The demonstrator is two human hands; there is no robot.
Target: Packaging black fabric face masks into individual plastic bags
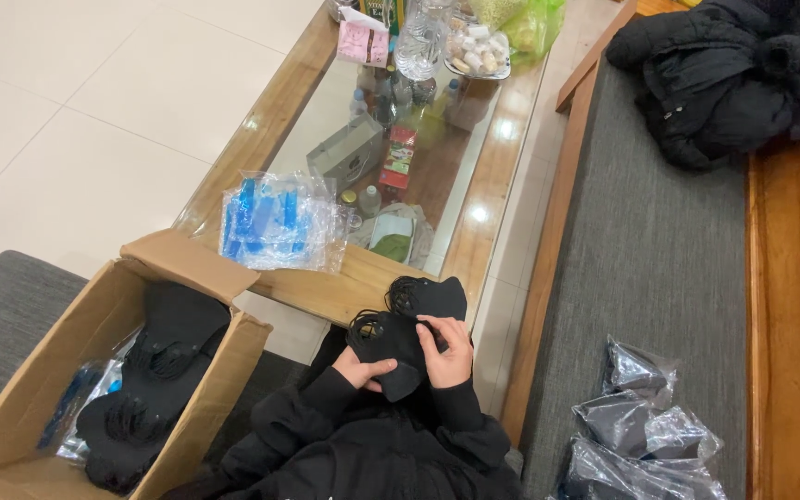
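Note:
Both my hands hold a small stack of black face masks (398, 326) over my lap, just below the near edge of the coffee table. My left hand (363, 370) grips the lower left of the stack. My right hand (450, 350) pinches the top mask from the right, fingers curled over it. Black elastic ear loops bunch at the stack's upper left. To my left stands an open cardboard box (67, 370) holding more black masks (155, 370) and some blue-wrapped packs.
A wood-framed glass coffee table (502, 139) carries a pile of clear bags with blue print (280, 222), bottles and snacks. On the grey bench cushion (650, 259) lie bagged black masks (645, 435) and a black jacket (733, 74).

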